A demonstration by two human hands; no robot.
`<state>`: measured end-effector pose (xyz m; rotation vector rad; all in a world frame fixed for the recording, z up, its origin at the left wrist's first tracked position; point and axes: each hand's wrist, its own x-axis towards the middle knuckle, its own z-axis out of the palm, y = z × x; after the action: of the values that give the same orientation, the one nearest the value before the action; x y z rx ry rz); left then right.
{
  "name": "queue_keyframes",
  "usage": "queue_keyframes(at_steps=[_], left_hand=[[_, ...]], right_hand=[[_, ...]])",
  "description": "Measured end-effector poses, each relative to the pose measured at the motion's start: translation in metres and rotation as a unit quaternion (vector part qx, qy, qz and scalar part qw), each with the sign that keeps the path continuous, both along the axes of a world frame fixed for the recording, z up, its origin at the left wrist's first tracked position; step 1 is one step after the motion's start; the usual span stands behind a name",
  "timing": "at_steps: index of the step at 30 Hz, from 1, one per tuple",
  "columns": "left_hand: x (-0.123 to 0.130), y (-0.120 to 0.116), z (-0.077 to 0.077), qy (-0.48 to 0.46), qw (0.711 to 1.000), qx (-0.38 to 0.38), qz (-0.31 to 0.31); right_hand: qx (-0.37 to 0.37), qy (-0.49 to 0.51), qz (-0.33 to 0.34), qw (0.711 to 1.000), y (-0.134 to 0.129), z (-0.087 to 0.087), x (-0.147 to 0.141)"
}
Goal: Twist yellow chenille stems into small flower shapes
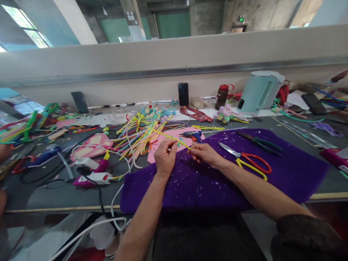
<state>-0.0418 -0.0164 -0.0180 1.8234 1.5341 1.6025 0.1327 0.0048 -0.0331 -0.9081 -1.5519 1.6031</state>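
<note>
A thin yellow pipe cleaner (183,144) runs slantwise between my hands, its far end reaching toward the heap behind. My right hand (204,153) pinches its near end between thumb and fingers. My left hand (165,156) is closed, with thumb and forefinger at the same pipe cleaner. Both hands are over a purple cloth (179,188) dotted with pale bits. To the right on the cloth lie scissors (239,155) with one red and one yellow handle, and dark-handled pliers (262,143). Just beyond my hands a blue glue gun (192,135) rests by a pink sheet (153,154).
Many coloured pipe cleaners (144,134) are heaped behind my left hand. White power plugs (96,177) and cables are at left. Along the back stand a phone (183,94), a dark bottle (222,98) and a mint kettle (258,92). Part of another person's hand (3,152) shows far left.
</note>
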Motion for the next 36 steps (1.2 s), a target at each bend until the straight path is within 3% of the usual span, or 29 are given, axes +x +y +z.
queue_keyframes(at_steps=[5, 10, 16, 24, 28, 32, 34, 36], left_hand=[[0.003, -0.003, 0.001, 0.197, 0.968, 0.152, 0.034], [0.004, -0.005, -0.002, 0.281, 0.948, 0.148, 0.008], [0.001, -0.003, -0.004, 0.301, 0.943, 0.135, 0.034], [-0.004, -0.001, -0.004, 0.252, 0.954, 0.154, 0.051], [0.002, -0.005, -0.005, 0.2, 0.977, 0.074, 0.025], [0.01, -0.007, -0.004, 0.047, 0.992, -0.078, -0.083], [0.013, -0.009, 0.0, -0.065, 0.966, -0.194, -0.155], [0.012, -0.012, 0.007, -0.166, 0.91, -0.295, -0.238]], right_hand=[[-0.034, 0.02, 0.04, 0.998, 0.001, 0.002, 0.005], [-0.026, 0.006, 0.068, 0.997, 0.002, 0.007, 0.011], [0.017, -0.032, 0.026, 0.999, 0.012, 0.015, 0.023], [0.068, -0.04, -0.034, 0.996, 0.022, 0.012, 0.027], [0.085, -0.035, -0.069, 0.993, 0.021, 0.013, 0.025], [0.14, -0.079, -0.109, 0.981, 0.024, 0.013, 0.028], [0.181, -0.103, -0.125, 0.97, 0.026, 0.013, 0.03], [0.212, -0.1, -0.149, 0.961, 0.028, 0.014, 0.032]])
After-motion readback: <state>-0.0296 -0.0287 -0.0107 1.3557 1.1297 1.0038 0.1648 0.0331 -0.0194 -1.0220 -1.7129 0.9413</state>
